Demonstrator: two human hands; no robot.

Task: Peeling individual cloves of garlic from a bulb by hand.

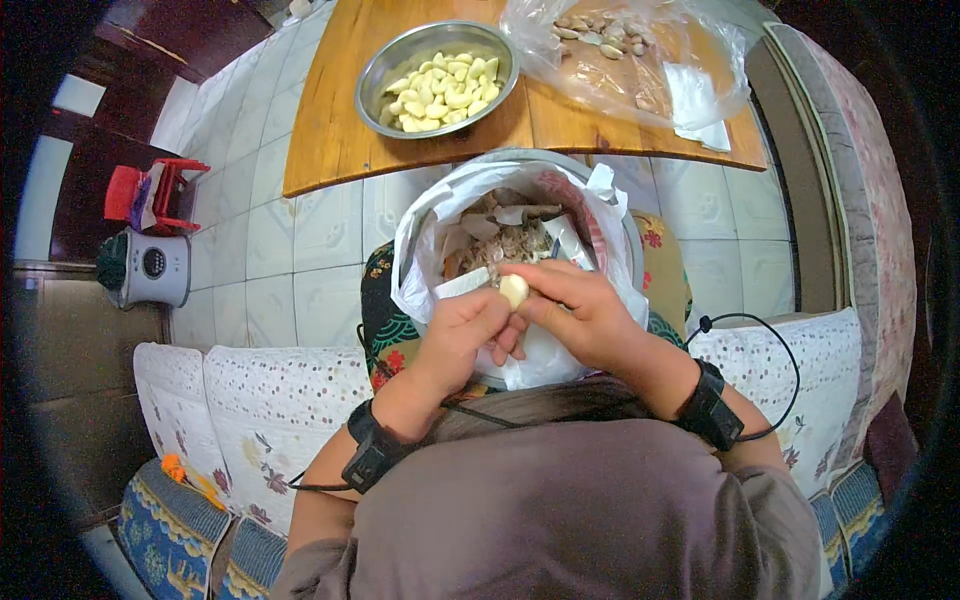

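Observation:
Between the fingers of both hands is a pale garlic clove (514,291), above a bin (637,247) lined with a white plastic bag (420,225). My left hand (466,330) grips the clove from the left, its thumb against it. My right hand (574,304) holds it from the right with thumb and forefinger. Garlic skins (499,251) and other scraps lie in the bag. Beyond the bin, a steel bowl (361,97) of peeled garlic cloves (442,90) stands on a wooden table (322,142). Unpeeled cloves (611,37) lie in a clear plastic bag (592,79) to its right.
The bin stands between my knees, close to the table's near edge (420,175). Cloth-covered seating (277,375) runs along both sides of me. A red chair (124,193) and a grey-white appliance (157,266) stand at the left on the tiled floor (322,300). Cables hang from my wrist bands.

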